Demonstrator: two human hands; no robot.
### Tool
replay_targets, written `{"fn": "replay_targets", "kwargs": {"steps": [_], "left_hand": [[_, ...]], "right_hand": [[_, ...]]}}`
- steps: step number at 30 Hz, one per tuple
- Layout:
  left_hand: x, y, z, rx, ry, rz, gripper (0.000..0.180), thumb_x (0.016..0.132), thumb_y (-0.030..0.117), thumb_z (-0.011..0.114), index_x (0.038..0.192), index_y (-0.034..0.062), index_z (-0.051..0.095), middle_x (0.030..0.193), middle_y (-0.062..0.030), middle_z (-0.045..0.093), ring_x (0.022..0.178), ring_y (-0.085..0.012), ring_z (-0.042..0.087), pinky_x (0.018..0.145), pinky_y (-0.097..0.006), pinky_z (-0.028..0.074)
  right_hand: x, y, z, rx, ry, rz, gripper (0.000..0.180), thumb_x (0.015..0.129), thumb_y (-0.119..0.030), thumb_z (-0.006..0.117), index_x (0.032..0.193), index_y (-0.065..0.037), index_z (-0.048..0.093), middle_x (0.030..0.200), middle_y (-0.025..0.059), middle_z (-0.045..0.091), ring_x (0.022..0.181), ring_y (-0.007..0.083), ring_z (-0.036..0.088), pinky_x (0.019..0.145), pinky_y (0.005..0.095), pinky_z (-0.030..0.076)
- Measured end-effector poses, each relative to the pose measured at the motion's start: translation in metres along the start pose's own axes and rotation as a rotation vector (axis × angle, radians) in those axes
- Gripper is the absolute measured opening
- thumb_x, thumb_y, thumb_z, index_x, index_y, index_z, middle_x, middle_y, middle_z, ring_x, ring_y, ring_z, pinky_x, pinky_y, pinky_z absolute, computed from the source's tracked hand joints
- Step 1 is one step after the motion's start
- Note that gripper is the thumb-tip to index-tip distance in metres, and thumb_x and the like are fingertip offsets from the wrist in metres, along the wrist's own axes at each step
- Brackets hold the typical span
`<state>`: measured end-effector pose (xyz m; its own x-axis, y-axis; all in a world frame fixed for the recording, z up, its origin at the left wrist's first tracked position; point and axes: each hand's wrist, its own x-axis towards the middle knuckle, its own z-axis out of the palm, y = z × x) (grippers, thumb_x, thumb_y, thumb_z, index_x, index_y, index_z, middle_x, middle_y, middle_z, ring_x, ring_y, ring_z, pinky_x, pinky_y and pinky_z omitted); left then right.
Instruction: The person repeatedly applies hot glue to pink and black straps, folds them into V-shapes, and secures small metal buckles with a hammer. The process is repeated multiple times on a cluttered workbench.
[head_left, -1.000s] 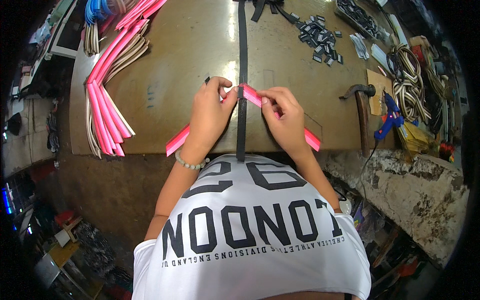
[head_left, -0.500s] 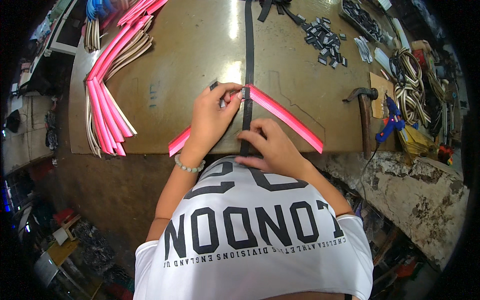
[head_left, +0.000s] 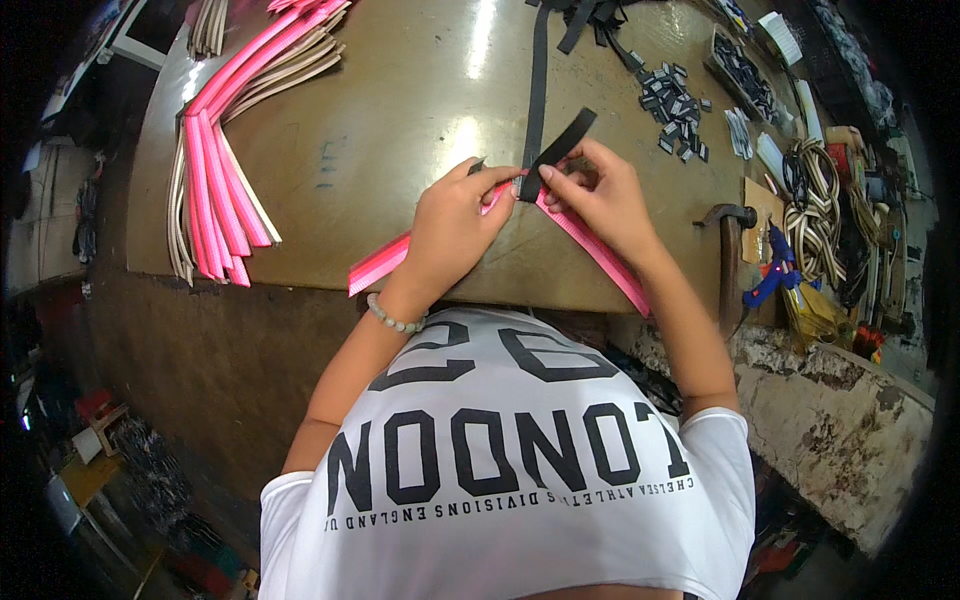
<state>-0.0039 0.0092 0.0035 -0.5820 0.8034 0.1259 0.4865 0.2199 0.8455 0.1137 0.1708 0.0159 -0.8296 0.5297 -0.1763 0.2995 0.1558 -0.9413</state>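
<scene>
pink strap (head_left: 590, 245) pinched btwn left hand (head_left: 450, 225) & right hand (head_left: 600, 195).

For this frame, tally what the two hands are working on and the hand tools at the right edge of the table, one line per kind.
Pink strap, pinched by left hand and right hand: 1
Black webbing strap, its end folded over at the fingertips: 1
Hammer: 1
Blue glue gun: 1
Total: 4

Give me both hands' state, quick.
Left hand: shut on pink strap.
Right hand: shut on black strap and pink strap.
</scene>
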Motion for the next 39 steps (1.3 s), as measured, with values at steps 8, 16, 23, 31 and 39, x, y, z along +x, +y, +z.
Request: {"fn": "replay_targets", "kwargs": {"steps": [8, 16, 23, 31, 39], "left_hand": [[0.002, -0.002, 0.001, -0.009, -0.009, -0.012, 0.023, 0.085, 0.016, 0.068, 0.104, 0.0042, 0.073, 0.082, -0.0172, 0.061, 0.070, -0.0291, 0.062, 0.065, -0.038, 0.050], [0.001, 0.001, 0.004, 0.042, 0.026, 0.002, 0.023, 0.086, 0.020, 0.069, 0.102, 0.0046, 0.073, 0.083, -0.0143, 0.062, 0.071, -0.0293, 0.063, 0.065, -0.038, 0.050], [-0.004, 0.009, 0.014, 0.194, 0.134, 0.073, 0.027, 0.086, 0.024, 0.071, 0.111, 0.0141, 0.072, 0.082, -0.0099, 0.058, 0.070, -0.0289, 0.060, 0.062, -0.039, 0.048], [0.003, 0.004, 0.003, 0.070, 0.024, 0.013, 0.026, 0.095, 0.017, 0.058, 0.119, 0.0125, 0.068, 0.078, -0.0103, 0.053, 0.066, -0.0233, 0.055, 0.062, -0.036, 0.046], [-0.018, 0.007, -0.015, 0.104, 0.169, 0.062, 0.017, 0.088, 0.011, 0.068, 0.104, 0.0072, 0.073, 0.074, -0.0070, 0.051, 0.061, -0.0173, 0.051, 0.057, -0.030, 0.042]], "right_hand": [[0.013, -0.003, 0.004, -0.042, -0.002, 0.049, 0.020, 0.089, -0.010, 0.072, 0.087, 0.003, 0.057, 0.077, 0.0052, 0.061, 0.058, 0.0109, 0.065, 0.050, 0.0231, 0.050], [0.017, 0.009, 0.006, -0.111, 0.049, -0.039, 0.020, 0.084, -0.012, 0.075, 0.084, 0.003, 0.061, 0.074, 0.0076, 0.060, 0.054, 0.0133, 0.065, 0.048, 0.0281, 0.048], [0.028, -0.018, -0.007, -0.226, -0.070, 0.201, 0.017, 0.083, -0.014, 0.073, 0.086, -0.001, 0.061, 0.063, 0.0087, 0.060, 0.057, 0.0176, 0.065, 0.055, 0.0321, 0.052], [-0.043, -0.001, 0.028, -0.740, 0.159, -0.527, 0.026, 0.083, -0.002, 0.062, 0.109, -0.003, 0.065, 0.111, 0.0172, 0.059, 0.096, 0.0347, 0.059, 0.084, 0.0383, 0.051], [-0.095, 0.041, -0.073, -1.170, 0.924, -0.161, 0.035, 0.092, -0.024, 0.061, 0.116, 0.002, 0.062, 0.121, 0.0228, 0.058, 0.111, 0.0377, 0.055, 0.098, 0.0489, 0.040]]}}
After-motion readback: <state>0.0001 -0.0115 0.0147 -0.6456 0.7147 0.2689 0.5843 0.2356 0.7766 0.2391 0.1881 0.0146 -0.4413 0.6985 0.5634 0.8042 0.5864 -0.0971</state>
